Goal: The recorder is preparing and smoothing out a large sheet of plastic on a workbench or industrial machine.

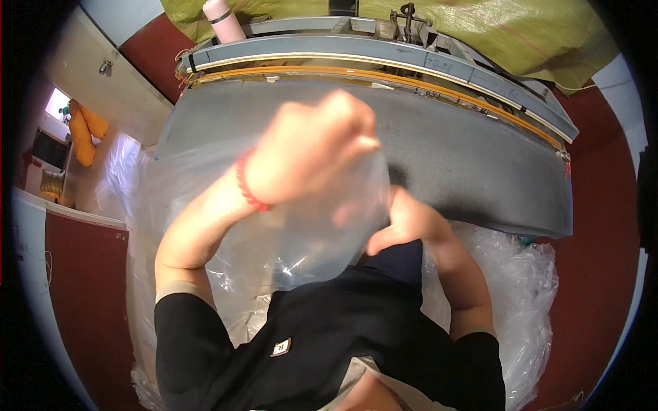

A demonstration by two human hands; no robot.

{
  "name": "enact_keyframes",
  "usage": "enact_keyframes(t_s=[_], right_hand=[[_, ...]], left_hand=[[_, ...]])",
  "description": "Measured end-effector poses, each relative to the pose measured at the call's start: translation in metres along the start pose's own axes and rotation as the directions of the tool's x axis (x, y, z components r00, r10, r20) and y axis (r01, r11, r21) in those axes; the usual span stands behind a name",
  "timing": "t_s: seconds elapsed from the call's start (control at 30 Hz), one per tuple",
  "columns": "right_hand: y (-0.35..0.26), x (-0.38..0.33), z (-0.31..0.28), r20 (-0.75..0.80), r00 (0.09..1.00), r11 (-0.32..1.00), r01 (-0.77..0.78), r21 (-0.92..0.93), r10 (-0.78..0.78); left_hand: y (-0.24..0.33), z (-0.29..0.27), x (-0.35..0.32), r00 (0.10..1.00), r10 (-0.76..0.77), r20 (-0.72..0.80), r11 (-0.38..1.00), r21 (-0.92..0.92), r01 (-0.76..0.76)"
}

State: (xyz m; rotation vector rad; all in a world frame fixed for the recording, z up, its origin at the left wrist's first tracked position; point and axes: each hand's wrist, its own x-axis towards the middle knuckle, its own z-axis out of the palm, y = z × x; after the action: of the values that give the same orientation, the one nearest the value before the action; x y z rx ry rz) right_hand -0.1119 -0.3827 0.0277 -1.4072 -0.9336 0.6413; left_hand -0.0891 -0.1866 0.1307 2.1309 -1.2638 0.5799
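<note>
My left hand (312,147), with a red beaded bracelet (248,181) at the wrist, is raised before the bench and blurred by motion. Its fingers are curled closed on a clear plastic sheet (308,253), which hangs down toward my lap. Lower and to the right, my right hand (409,219) meets the edge of this film. The right thumb points left; the other fingers are mostly hidden, with only a blurred pinkish patch showing through the plastic, so their grip is unclear.
A dark grey padded bench (473,157) stretches ahead, with a blue-grey metal bar (384,51) behind it. A pink bottle (223,22) stands at the back left. Crumpled clear plastic (510,294) lies at my right, and a yellow-green woven sheet (507,38) hangs behind.
</note>
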Motion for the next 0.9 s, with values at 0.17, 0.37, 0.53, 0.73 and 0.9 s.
enact_keyframes(t_s=[0.17,0.37,0.53,0.73,0.9], right_hand=[[0.014,-0.069,-0.025,0.003,0.952,0.937,-0.301,-0.176,0.307],[-0.034,-0.296,-0.094,-0.919,0.393,0.709,-0.658,-0.252,0.038],[-0.078,-0.442,-0.127,-0.956,-0.217,0.858,-0.51,-0.063,-0.199],[-0.032,-0.504,-0.173,-0.832,-0.498,0.954,-0.275,-0.115,-0.244],[0.021,-0.465,-0.194,-0.864,-0.454,0.907,-0.422,-0.004,-0.215]], left_hand=[[-0.03,-0.067,-0.025,0.888,-0.179,-0.424,0.984,-0.089,0.156],[-0.038,-0.044,-0.086,0.774,-0.424,0.47,0.849,-0.09,0.52],[-0.061,0.011,-0.175,0.309,-0.175,0.935,0.821,-0.034,0.569],[-0.189,-0.148,-0.259,-0.123,-0.867,0.483,0.467,0.874,0.137],[-0.204,-0.305,-0.212,0.601,-0.711,-0.364,-0.07,0.888,0.455]])
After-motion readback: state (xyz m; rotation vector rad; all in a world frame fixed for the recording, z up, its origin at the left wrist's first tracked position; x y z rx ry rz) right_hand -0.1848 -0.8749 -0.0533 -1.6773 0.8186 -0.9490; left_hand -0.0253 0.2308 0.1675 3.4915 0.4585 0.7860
